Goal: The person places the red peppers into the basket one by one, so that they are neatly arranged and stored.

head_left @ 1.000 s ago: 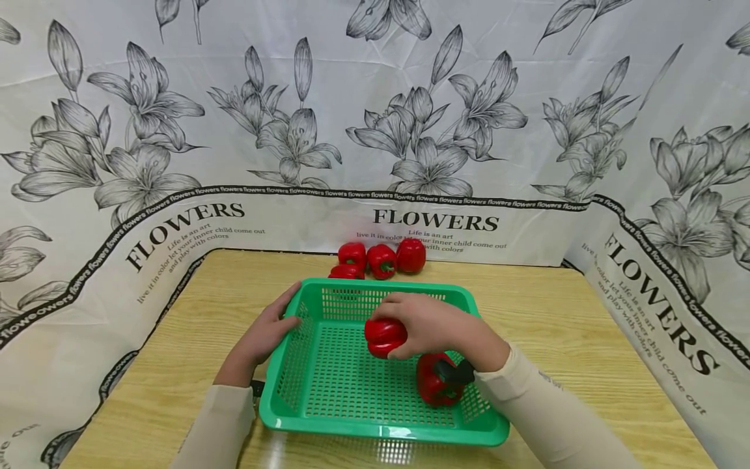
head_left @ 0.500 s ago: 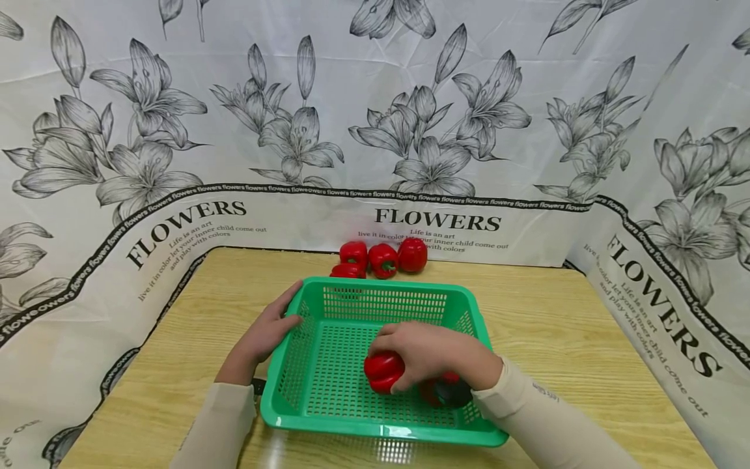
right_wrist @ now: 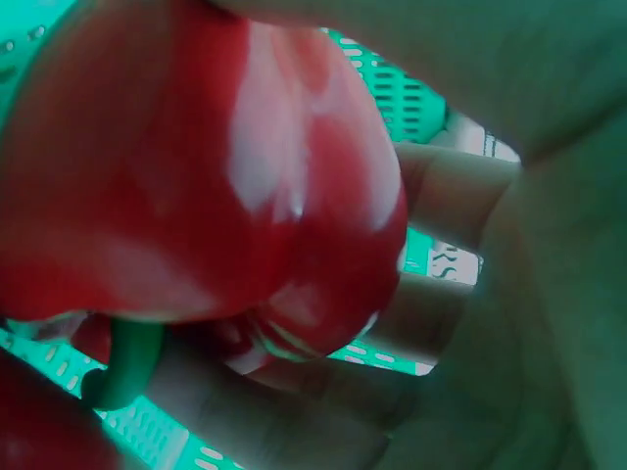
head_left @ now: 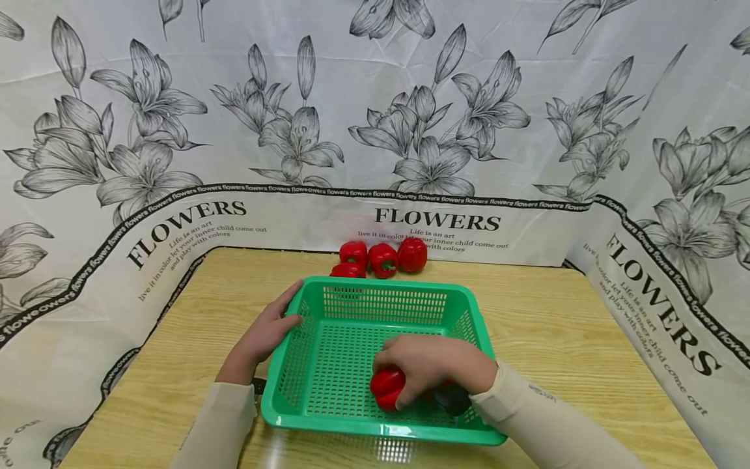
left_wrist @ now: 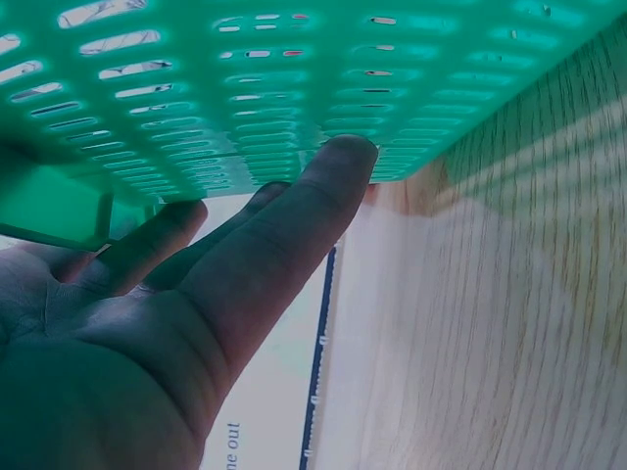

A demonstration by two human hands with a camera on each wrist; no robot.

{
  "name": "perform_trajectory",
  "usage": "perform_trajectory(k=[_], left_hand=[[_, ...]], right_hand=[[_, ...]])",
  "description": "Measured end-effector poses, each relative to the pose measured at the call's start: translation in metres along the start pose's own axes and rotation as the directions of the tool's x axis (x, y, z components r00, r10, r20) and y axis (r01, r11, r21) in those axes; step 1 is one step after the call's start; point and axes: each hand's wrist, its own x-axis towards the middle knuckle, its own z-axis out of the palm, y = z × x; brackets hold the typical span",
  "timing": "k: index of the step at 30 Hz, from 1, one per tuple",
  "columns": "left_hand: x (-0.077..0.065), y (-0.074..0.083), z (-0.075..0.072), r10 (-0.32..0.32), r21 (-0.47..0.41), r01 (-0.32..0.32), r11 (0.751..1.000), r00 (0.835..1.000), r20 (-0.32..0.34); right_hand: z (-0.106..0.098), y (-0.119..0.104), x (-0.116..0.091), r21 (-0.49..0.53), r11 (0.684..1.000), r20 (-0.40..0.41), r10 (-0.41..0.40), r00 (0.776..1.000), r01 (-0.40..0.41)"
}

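- Head view, moved since the earlier frame: right hand (head_left: pixel 424 360) and the pepper (head_left: pixel 383 391) it holds, both now closer to the near wall of the basket (head_left: pixel 351 425). Left hand (head_left: pixel 271 331), basket and four back peppers (head_left: pixel 383 260): same places.
- Head view, step in hand: apparently setting the pepper down inside the basket. Best done, in judgement, by lowering it fully to the floor, loosening thumb and fingers together, then lifting straight up, clear of the second pepper. Whether the pepper touches the floor: cannot tell.
- Head view, left hand: grips the left rim, thumb over it, fingers outside; a steady hold should keep the basket from sliding.
- Head view, surroundings: back peppers on the table (head_left: pixel 556 326), beyond the far wall, before a floral cloth (head_left: pixel 234 130).
- Left wrist view: fingers (left_wrist: pixel 279 240) of the left hand extended along the outer face of the slotted wall.
- Right wrist view: pepper firmly held, thumb side on one flank, fingers round the other, palm facing it. Second pepper (right_wrist: pixel 44 421) just beside, partly in view. Green stem (right_wrist: pixel 135 362) between; whose, cannot tell.
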Motion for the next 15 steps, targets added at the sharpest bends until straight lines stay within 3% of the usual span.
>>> perform_trajectory(k=[7, 15], left_hand=[[-0.0004, -0.001, 0.0004, -0.002, 0.0, 0.002, 1.0, 1.0, -0.002], [-0.0005, -0.0002, 0.0003, -0.003, 0.0, 0.003, 1.0, 1.0, 0.0]], right_hand=[[0.0023, -0.0018, 0.0014, 0.016, 1.0, 0.039, 0.02, 0.999, -0.021], [0.0011, -0.0027, 0.0016, -0.004, 1.0, 0.024, 0.002, 1.0, -0.002]])
